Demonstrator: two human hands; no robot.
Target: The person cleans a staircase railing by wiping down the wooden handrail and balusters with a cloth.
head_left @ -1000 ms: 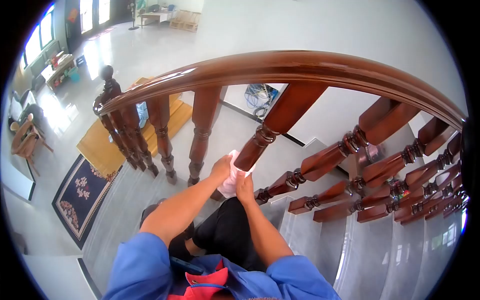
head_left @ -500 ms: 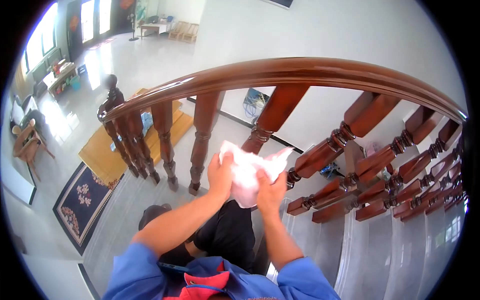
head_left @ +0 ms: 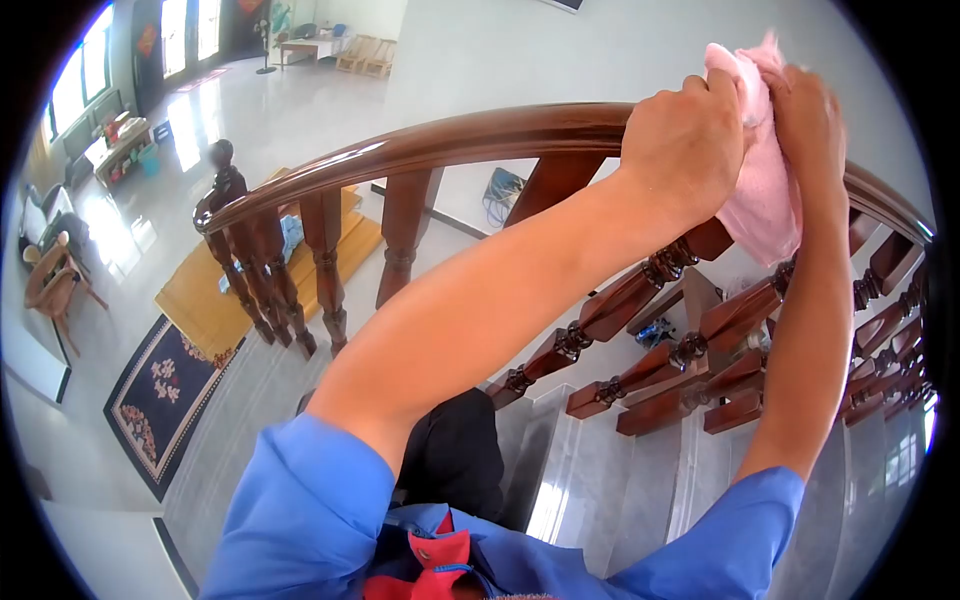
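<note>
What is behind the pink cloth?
The wooden handrail shows on either side, but the stretch behind the cloth, left hand and right hand is covered. Brown balusters show lower down. Whether the cloth touches the rail, I cannot tell.

Pink cloth (head_left: 768, 195), soft, bunched at top, lower part hanging, gripped by left hand (head_left: 688, 145) and right hand (head_left: 812, 125), at glossy brown handrail (head_left: 480, 135)
</note>
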